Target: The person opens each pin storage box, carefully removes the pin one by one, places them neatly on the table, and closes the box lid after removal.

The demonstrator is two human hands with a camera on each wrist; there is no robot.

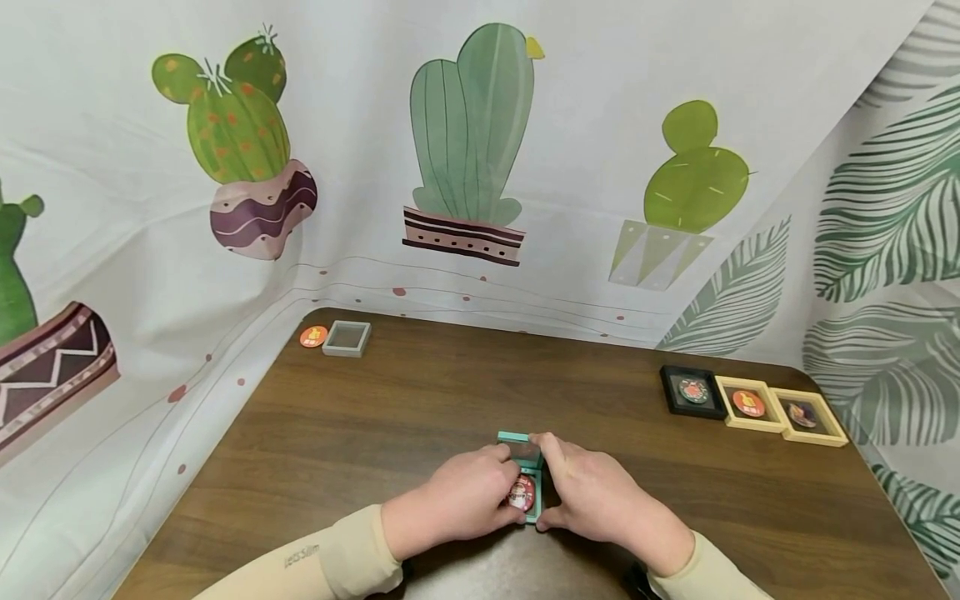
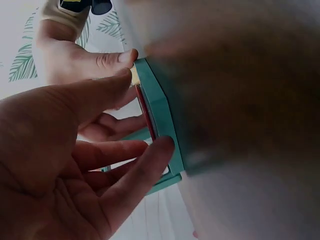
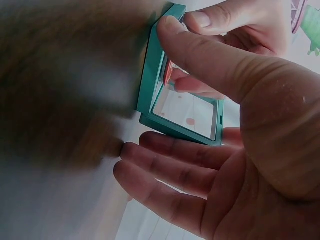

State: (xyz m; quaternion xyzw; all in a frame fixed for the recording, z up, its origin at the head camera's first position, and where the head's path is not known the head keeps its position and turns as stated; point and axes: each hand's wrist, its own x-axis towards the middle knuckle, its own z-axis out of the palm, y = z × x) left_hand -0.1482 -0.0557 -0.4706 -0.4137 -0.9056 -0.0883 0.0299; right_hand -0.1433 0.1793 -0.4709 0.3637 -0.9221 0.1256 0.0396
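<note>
A teal hinged display case (image 1: 533, 473) lies on the wooden table in front of me, its windowed lid (image 1: 525, 452) swung up on the far side. In its near half sits a round red badge (image 1: 522, 493), partly covered by my left fingers in the head view. My left hand (image 1: 472, 497) grips the case's left side between thumb and fingers, with fingertips at the badge. On the right side my right hand (image 1: 600, 493) holds the case, thumb (image 3: 172, 30) at the near corner and index finger along the lid. Its other fingers extend below the lid in the right wrist view.
At the back left an orange round badge (image 1: 313, 336) lies beside a grey frame (image 1: 365, 340). Towards the right edge stand a black frame (image 1: 670, 396) and two pale yellow frames (image 1: 750, 425), each with a round badge inside. A cactus-print cloth (image 1: 360, 167) hangs behind the table.
</note>
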